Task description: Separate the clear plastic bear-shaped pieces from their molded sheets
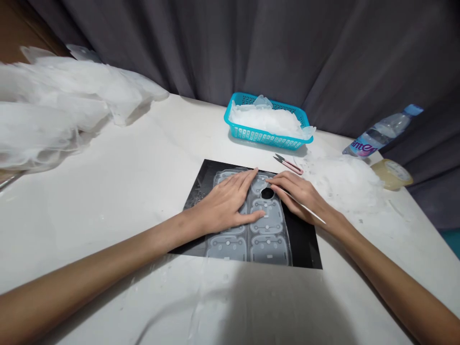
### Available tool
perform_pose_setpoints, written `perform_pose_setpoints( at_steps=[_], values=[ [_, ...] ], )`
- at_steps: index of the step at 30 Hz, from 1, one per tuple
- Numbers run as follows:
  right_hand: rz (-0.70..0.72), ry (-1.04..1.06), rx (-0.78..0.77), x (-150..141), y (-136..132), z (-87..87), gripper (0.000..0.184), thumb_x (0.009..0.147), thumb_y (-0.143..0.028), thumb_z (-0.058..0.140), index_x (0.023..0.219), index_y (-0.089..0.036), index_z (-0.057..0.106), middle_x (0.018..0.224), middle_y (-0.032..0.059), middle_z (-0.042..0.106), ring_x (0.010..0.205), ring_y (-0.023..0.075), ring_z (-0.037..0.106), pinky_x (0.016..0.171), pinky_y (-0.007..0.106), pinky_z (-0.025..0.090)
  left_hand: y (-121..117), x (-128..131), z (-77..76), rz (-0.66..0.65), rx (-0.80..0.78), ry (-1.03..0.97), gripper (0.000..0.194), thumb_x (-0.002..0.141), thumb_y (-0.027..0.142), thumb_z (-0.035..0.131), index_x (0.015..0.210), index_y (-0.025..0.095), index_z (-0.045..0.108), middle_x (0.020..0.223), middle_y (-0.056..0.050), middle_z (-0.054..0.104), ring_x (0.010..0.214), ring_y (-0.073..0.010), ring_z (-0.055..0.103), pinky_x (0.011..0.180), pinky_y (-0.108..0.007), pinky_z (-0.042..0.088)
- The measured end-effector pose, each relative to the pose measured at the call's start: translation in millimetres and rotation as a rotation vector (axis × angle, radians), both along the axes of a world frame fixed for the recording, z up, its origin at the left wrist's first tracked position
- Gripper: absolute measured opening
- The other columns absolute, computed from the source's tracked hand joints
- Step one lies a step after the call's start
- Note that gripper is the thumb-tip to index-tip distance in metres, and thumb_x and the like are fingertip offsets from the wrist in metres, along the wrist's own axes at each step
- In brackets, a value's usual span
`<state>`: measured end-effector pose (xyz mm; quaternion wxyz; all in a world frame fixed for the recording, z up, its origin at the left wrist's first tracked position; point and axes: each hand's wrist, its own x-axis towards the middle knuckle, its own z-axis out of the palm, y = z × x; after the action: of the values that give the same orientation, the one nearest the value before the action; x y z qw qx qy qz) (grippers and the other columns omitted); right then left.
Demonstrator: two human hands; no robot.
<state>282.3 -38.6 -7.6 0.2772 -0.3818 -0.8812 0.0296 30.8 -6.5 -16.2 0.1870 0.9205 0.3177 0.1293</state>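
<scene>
Forearms reach in from the lower corners. Mid-frame, the left hand lies flat, fingers unclenched, on a translucent sheet over a black mat; the right hand pinches a slim white stick.

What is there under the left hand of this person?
Under the left hand is a translucent moulded sheet, lying on a black mat. The hand covers part of the sheet, so the details directly beneath it cannot be seen.
</scene>
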Motion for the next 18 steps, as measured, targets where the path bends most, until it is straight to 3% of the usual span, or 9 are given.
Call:
perform_pose_setpoints(
  at_steps=[6, 10, 18],
  values=[
    [0.009, 0.12, -0.159, -1.9, 5.1, 3.8, 0.017, 0.108, -0.023, 0.048, 0.117, -0.021, 0.063, 0.106, 0.0091, 0.069, 0.099, 0.0218, 0.068, 0.089, 0.037, 0.055, -0.1, -0.3, -1.5, 0.006, 0.0, 0.019, 0.1, 0.097, 0.071, 0.052, 0.165, 0.007, 0.016, 0.167, -0.024, 0.035, 0.153, -0.0368, 0.037, 0.124, -0.052, 0.034],
    [0.045, 0.072, -0.199, 1.7, 1.4, 9.9, 0.018, 0.108, -0.025, 0.05, 0.119, -0.022, 0.064, 0.113, 0.0096, 0.07, 0.106, 0.0221, 0.069, 0.094, 0.038, 0.055, 0.6, -0.7, -1.0, -0.01, 0.003, 0.028, 0.098, 0.098, 0.072, 0.049, 0.165, 0.007, 0.018, 0.168, -0.023, 0.033, 0.154, -0.0366, 0.035, 0.125, -0.052, 0.033],
    [0.101, -0.21, -0.063, 2.8, -3.8, 22.5, 0.025, 0.108, -0.029, 0.051, 0.121, -0.017, 0.068, 0.106, 0.0109, 0.073, 0.101, 0.024, 0.07, 0.087, 0.038, 0.058, -0.3, -0.7, 0.6, -0.006, 0.055, 0.001, 0.083, 0.099, 0.066, 0.051, 0.157, 0.009, 0.035, 0.162, -0.023, 0.042, 0.15, -0.0366, 0.042, 0.124, -0.053, 0.035]
  ],
)
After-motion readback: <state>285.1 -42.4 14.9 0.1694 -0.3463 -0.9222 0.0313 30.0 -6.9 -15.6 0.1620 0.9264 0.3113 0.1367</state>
